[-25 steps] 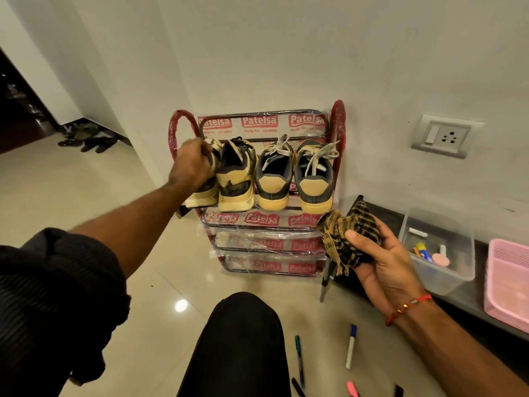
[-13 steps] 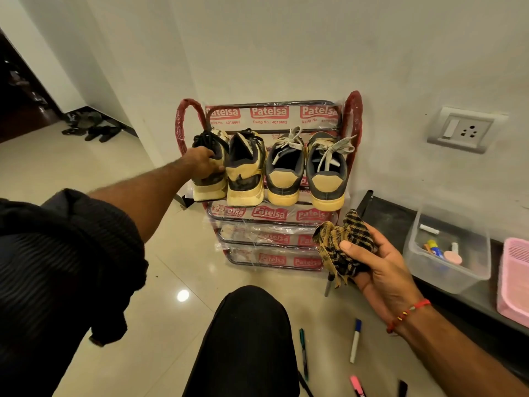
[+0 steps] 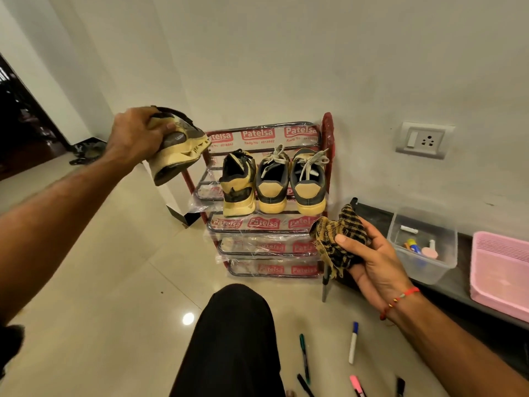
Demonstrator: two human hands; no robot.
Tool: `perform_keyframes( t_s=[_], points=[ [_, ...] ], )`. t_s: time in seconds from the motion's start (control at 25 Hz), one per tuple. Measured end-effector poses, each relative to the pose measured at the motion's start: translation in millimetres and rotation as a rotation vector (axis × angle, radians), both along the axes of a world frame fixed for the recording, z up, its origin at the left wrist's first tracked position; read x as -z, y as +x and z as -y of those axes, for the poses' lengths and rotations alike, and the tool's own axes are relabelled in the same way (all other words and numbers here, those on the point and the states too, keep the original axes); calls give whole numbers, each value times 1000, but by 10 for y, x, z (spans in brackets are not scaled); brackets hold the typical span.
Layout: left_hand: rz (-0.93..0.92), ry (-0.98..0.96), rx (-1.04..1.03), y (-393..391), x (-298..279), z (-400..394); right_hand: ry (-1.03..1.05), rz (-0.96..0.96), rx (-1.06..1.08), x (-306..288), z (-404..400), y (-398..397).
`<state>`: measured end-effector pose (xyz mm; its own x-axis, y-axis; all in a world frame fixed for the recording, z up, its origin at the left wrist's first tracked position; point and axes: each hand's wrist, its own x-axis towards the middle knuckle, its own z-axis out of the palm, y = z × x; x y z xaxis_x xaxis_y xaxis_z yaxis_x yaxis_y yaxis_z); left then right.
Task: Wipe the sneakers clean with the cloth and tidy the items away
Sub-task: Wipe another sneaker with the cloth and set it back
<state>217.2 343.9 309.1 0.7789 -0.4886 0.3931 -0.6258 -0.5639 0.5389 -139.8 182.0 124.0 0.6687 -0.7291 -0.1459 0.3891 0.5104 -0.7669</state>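
The shoe rack [image 3: 266,224] stands at frame centre against the wall, its tiers wrapped in clear printed plastic. Its top tier now carries three sneakers [image 3: 273,181], heels toward the camera; one second ago it carried four. The fourth sneaker [image 3: 177,147], formerly leftmost on that tier, is now off the rack at upper left of the frame, tilted with its sole partly visible. The left hand [image 3: 134,136] grasps it around the heel end, fingers curled over the upper. The right hand [image 3: 372,262], at right of centre, grips the bunched checked cloth [image 3: 337,239], thumb pressed across it, as before. At right, a clear plastic box [image 3: 423,247] holding small items sits beside a pink tray [image 3: 501,270] on a dark low ledge. Several markers [image 3: 353,342] lie on the floor at lower centre.
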Motion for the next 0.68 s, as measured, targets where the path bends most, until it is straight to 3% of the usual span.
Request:
perform_keyframes(
  t_s=[0.12,0.2,0.36,0.68],
  points=[
    [91,-97,90,-573,-96,-97,-4,27,37,-72,-35,-162],
    [45,-174,176,-946,-42,-109,-10,37,71,-82,-26,-286],
    [-181,-212,355,-1631,281,70,-65,4,95,-90,59,-599],
    [-743,15,586,-2681,1359,832,-67,-219,387,17,277,-1296]
  ],
)
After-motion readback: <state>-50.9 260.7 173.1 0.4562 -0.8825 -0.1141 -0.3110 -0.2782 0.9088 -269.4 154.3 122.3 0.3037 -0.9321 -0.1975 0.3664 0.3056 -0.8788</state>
